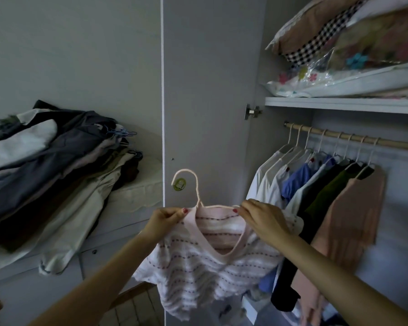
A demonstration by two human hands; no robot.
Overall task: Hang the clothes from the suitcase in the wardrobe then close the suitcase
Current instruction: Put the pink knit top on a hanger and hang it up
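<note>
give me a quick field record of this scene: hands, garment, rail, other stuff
left hand: pinches the left shoulder of the striped knit top
right hand: pinches its right shoulder
hanger: pink hanger sits inside the top's neckline, hook up, not yet on the rail
rail: wooden rail holds a row of hung clothes
left side: pile of clothes
top shelf: bagged bedding

The light is dim. A pale grey wall (76, 55) rises at the left, and wooden floorboards (137, 307) show below.
</note>
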